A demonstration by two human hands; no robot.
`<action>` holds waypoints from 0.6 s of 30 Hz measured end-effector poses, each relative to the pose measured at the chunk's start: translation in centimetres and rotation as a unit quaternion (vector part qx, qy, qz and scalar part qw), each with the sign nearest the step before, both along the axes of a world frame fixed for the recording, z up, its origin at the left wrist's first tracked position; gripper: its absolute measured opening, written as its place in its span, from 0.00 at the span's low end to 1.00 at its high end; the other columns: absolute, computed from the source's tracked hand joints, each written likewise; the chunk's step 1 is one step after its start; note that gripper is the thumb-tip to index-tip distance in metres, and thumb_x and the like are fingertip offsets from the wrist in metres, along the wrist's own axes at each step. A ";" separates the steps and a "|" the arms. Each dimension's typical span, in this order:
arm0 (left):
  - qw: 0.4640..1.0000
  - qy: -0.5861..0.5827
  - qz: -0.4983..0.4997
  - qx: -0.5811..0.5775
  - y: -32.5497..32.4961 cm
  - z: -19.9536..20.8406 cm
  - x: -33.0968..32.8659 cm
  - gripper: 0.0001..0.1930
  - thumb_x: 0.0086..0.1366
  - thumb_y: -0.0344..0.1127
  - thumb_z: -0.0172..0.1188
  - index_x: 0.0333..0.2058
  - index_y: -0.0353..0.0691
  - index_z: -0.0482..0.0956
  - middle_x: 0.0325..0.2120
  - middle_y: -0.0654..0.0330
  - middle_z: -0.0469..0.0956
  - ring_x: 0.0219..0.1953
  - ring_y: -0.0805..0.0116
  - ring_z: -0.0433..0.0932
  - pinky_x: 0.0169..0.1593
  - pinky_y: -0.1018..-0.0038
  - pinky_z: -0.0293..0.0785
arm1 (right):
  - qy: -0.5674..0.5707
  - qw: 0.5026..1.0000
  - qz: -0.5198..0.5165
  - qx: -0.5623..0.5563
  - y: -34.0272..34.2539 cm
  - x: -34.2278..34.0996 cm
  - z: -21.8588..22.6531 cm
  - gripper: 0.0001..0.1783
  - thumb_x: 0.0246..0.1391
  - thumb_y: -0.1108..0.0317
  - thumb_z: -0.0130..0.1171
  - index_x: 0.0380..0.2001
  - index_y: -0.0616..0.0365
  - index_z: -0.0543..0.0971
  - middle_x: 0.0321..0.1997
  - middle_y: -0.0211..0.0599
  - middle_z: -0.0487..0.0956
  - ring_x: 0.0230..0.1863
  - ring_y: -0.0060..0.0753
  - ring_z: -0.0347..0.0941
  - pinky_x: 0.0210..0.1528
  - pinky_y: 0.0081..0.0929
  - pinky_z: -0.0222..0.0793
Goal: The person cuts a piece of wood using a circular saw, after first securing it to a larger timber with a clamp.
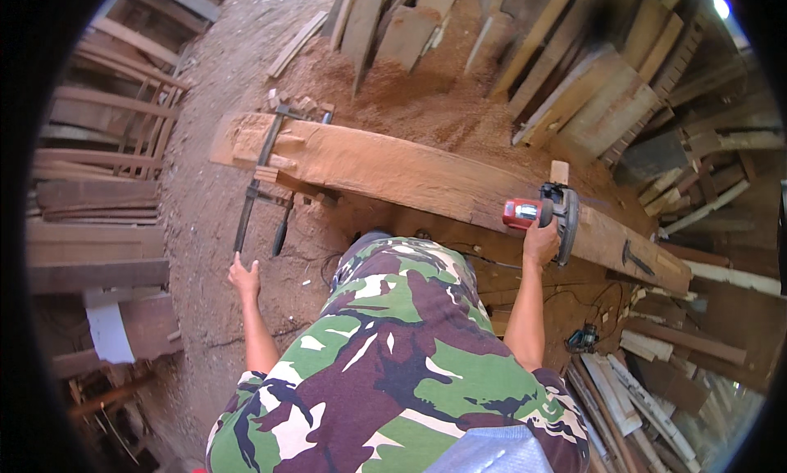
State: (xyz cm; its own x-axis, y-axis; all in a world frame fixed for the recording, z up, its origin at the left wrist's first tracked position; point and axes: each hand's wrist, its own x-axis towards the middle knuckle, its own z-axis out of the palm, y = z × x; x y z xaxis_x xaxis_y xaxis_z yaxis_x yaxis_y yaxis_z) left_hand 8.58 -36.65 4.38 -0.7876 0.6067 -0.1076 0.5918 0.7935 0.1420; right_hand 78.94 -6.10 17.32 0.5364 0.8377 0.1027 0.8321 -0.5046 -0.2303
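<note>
A long, thick wooden plank (393, 168), dusted with sawdust, lies across in front of me. Toward its right part rests a red and black circular saw (566, 223), and my right hand (541, 242) is wrapped round its handle. My left hand (243, 275) is held low at the left, thumb and forefinger apart, with nothing seen in it. Its fingertips are at or just short of the lower end of a dark bar clamp (244, 219); contact is hard to tell. The clamp spans the plank's left end, beside a small wood block (283, 180).
Sawdust heaps (443, 96) lie behind the plank. Boards (602, 104) lean at the far right, more wooden panels (98, 243) stand at the left. A dark tool (638, 258) lies on the plank's right end. A blue-green power tool (584, 338) and cords are on the floor.
</note>
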 end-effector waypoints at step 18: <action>0.997 -0.059 0.019 0.049 5.4 -1.3 12.7 0.41 0.60 0.41 0.72 0.70 0.38 0.69 0.58 0.46 0.74 0.67 0.43 0.67 0.70 0.53 0.68 | -0.042 0.997 0.063 -0.026 -0.1 2.6 -4.0 0.38 0.63 0.47 0.67 0.67 0.63 0.74 0.58 0.64 0.81 0.58 0.67 0.79 0.58 0.57 0.74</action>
State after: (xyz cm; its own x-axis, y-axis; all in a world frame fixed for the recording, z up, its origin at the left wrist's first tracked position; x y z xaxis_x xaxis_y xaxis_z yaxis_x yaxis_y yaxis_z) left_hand 21.30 -31.29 3.11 -0.7952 0.5893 -0.1427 0.5369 0.7937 0.2859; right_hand 81.52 -6.18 13.36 0.4173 0.9034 0.0980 0.9051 -0.4036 -0.1340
